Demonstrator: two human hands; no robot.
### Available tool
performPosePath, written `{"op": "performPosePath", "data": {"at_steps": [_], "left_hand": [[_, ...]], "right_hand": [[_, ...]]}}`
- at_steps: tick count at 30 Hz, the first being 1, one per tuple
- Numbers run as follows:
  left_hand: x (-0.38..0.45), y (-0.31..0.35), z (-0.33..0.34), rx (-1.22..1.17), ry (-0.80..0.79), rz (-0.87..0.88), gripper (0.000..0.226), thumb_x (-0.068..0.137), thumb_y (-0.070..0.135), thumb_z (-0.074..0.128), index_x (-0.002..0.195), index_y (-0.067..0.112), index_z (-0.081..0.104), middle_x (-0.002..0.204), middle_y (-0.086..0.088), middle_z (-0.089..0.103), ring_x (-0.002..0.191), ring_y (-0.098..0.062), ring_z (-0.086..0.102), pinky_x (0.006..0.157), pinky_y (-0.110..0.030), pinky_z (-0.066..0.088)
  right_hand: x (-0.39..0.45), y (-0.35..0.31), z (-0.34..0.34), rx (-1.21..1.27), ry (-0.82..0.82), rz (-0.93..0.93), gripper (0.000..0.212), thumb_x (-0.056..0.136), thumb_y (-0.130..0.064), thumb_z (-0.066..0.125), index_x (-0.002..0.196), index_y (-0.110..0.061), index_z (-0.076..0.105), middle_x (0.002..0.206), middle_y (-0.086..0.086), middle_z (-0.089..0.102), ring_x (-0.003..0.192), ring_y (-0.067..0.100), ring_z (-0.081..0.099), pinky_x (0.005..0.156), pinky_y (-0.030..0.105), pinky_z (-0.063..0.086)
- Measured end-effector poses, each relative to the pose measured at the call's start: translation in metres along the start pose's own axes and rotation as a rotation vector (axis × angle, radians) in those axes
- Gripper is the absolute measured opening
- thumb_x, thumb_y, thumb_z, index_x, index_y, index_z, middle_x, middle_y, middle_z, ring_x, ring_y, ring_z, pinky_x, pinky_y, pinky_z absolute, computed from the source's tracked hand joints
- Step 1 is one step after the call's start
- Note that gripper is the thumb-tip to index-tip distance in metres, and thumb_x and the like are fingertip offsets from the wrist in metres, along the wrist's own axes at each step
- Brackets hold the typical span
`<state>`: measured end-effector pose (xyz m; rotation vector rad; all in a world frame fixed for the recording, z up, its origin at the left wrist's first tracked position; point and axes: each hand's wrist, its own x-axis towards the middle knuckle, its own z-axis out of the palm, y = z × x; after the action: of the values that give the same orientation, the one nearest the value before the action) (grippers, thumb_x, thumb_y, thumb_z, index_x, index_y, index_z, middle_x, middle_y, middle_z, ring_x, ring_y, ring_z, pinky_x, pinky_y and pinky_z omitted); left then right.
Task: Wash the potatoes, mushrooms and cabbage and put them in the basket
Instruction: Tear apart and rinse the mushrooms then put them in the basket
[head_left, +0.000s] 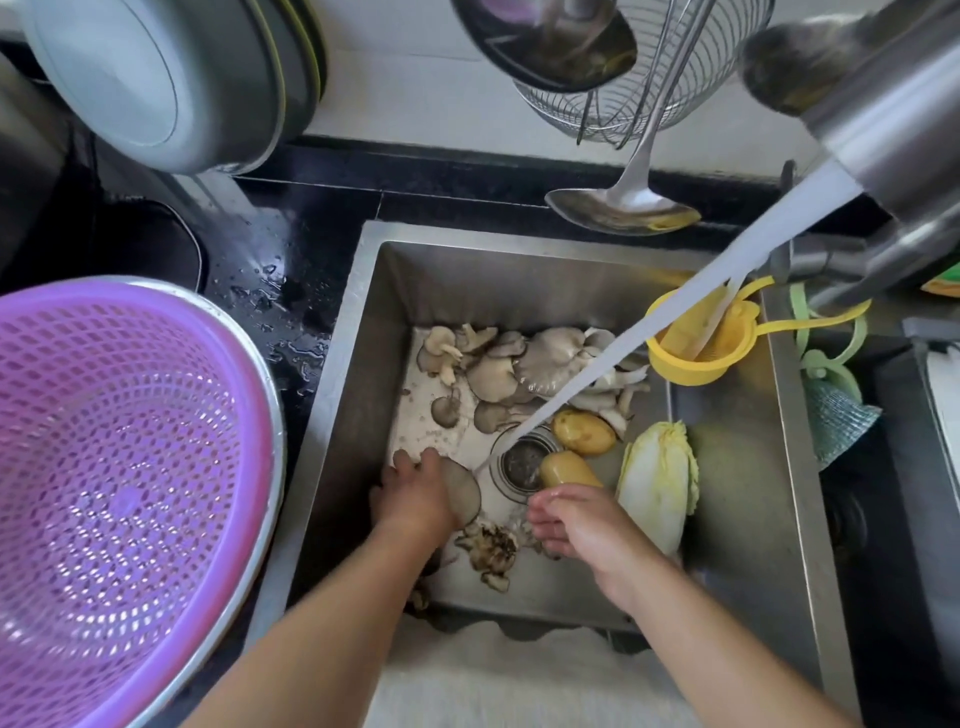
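Note:
Both hands are down in the steel sink (769, 467). My left hand (413, 496) holds a large grey oyster mushroom cap (463, 491) beside the drain (522, 462). My right hand (576, 522) hovers with curled fingers just below a yellow potato (566, 467); I cannot tell whether it touches it. A second potato (584, 432) lies behind. More oyster mushrooms (524, 364) are piled at the sink's back, and a torn clump (491, 545) lies between my wrists. A pale cabbage (660, 478) lies on the right. The purple basket (119, 499) stands on the left counter.
Water (675, 322) streams from the steel tap (893, 150) diagonally down to the drain. A yellow strainer (696, 348) hangs on the sink's right rim. A ladle (623, 208), a wire skimmer and pots hang above. The wet black counter (280, 291) lies between sink and basket.

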<state>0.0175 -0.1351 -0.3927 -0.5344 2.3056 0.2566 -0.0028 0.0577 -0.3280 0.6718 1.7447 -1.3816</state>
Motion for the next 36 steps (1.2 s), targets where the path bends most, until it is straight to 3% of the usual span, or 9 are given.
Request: {"op": "performPosePath", "data": {"at_steps": [6,12,16,19,22,27,31,33,36], "left_hand": [[-0.002,0.002,-0.006,0.086,0.276,0.085,0.038,0.099,0.02,0.054,0.137,0.017,0.05,0.138,-0.008,0.058,0.125,-0.03,0.06,0.1,-0.04,0.046],[-0.024,-0.004,-0.048,-0.766,0.393,-0.086,0.009,0.096,0.019,0.063,0.099,0.017,0.07,0.093,-0.01,0.075,0.09,-0.032,0.072,0.072,-0.03,0.053],[-0.052,0.003,-0.06,-1.513,0.036,-0.113,0.017,0.106,0.012,0.056,0.096,0.005,0.068,0.075,-0.01,0.065,0.061,-0.017,0.06,0.052,-0.025,0.053],[-0.056,0.005,-0.056,-1.546,-0.208,-0.047,0.019,0.109,0.013,0.051,0.096,0.006,0.064,0.073,-0.01,0.063,0.057,-0.017,0.057,0.054,-0.027,0.049],[-0.061,0.01,-0.057,-1.543,-0.35,-0.009,0.024,0.11,0.015,0.047,0.092,0.012,0.062,0.066,-0.005,0.06,0.053,-0.013,0.051,0.054,-0.025,0.043],[-0.062,0.011,-0.057,-1.564,-0.255,0.005,0.023,0.109,0.021,0.052,0.095,0.014,0.068,0.068,-0.004,0.062,0.056,-0.013,0.052,0.059,-0.027,0.042],[-0.068,0.016,-0.052,-1.605,-0.258,0.158,0.016,0.101,0.017,0.067,0.116,0.012,0.066,0.101,-0.006,0.077,0.09,-0.022,0.072,0.08,-0.034,0.055],[-0.062,0.024,-0.045,-1.653,-0.258,0.095,0.04,0.098,0.016,0.072,0.133,0.006,0.057,0.122,-0.016,0.075,0.107,-0.031,0.075,0.093,-0.048,0.06],[-0.052,0.04,-0.036,-1.689,-0.158,-0.14,0.036,0.098,0.015,0.071,0.131,0.007,0.058,0.118,-0.021,0.075,0.101,-0.037,0.076,0.084,-0.049,0.064]], "right_hand": [[-0.002,0.001,-0.006,-0.001,0.006,-0.014,0.023,0.102,0.0,0.051,0.091,-0.003,0.071,0.085,0.011,0.07,0.061,0.013,0.064,0.057,0.022,0.052],[-0.001,-0.005,-0.016,0.062,-0.001,-0.045,0.017,0.102,-0.005,0.055,0.098,-0.003,0.071,0.09,0.011,0.073,0.076,0.019,0.066,0.064,0.024,0.055],[-0.002,-0.012,-0.007,-0.02,-0.062,-0.158,0.023,0.102,-0.008,0.058,0.121,-0.016,0.067,0.118,0.003,0.07,0.101,0.014,0.068,0.087,0.03,0.059],[0.0,-0.021,0.011,0.016,-0.156,-0.226,0.046,0.099,-0.011,0.063,0.142,-0.025,0.055,0.136,-0.003,0.063,0.121,0.013,0.062,0.108,0.04,0.052],[0.002,-0.033,0.02,0.315,-0.237,-0.097,0.031,0.098,-0.015,0.066,0.129,-0.021,0.065,0.121,0.002,0.075,0.105,0.017,0.069,0.098,0.04,0.055],[0.003,-0.034,0.012,0.456,-0.26,-0.083,0.024,0.098,-0.003,0.063,0.119,-0.009,0.072,0.114,0.012,0.077,0.097,0.022,0.074,0.081,0.035,0.058],[-0.006,-0.031,0.016,0.449,-0.205,-0.183,0.025,0.096,0.001,0.063,0.119,-0.009,0.068,0.11,0.008,0.078,0.1,0.022,0.076,0.081,0.038,0.062],[-0.009,-0.029,0.023,0.371,-0.102,-0.227,0.023,0.095,0.001,0.067,0.113,-0.014,0.068,0.106,0.004,0.079,0.098,0.019,0.076,0.081,0.037,0.062],[-0.008,-0.024,0.037,0.167,0.122,-0.266,0.02,0.091,-0.003,0.071,0.098,-0.022,0.066,0.099,-0.001,0.075,0.094,0.017,0.072,0.084,0.04,0.061]]}}
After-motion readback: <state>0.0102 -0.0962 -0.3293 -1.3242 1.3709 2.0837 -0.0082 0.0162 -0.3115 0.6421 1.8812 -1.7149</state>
